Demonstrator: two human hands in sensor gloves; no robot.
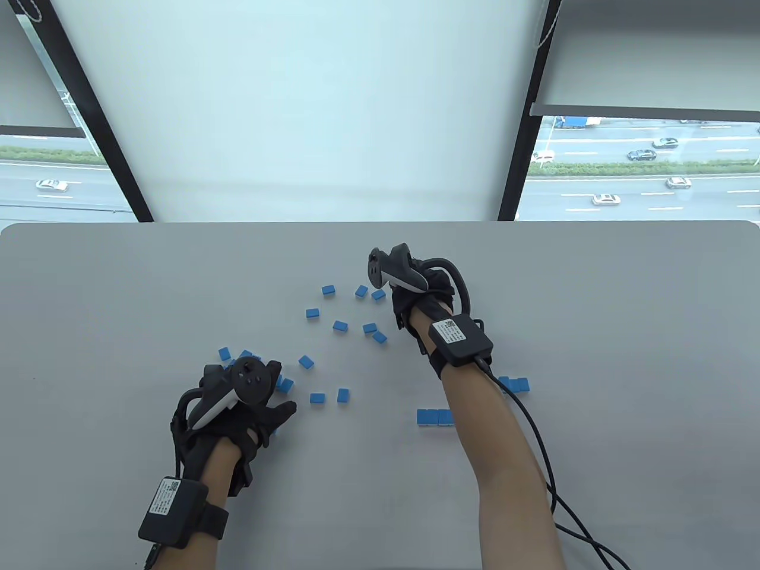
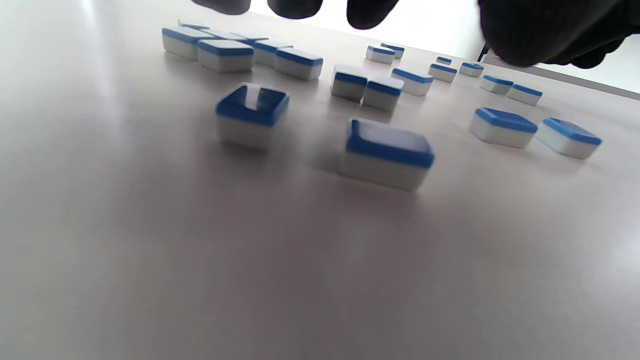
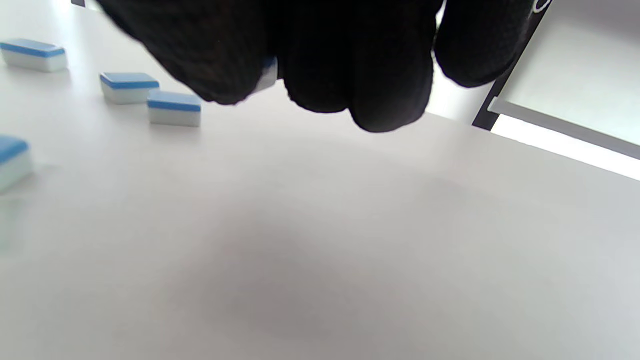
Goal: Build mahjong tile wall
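Several blue-backed, white-bottomed mahjong tiles lie scattered face down on the grey table. A short row of tiles stands near my right forearm, and another short row shows behind it. My right hand is at the far side of the scatter. In the right wrist view its curled fingers and thumb pinch a tile, mostly hidden. My left hand hovers over tiles at the scatter's near left. Its fingertips hang above loose tiles and hold nothing.
Black cables run from my right wrist unit toward the table's near edge. The far edge of the table meets a window. More loose tiles lie left of my right hand.
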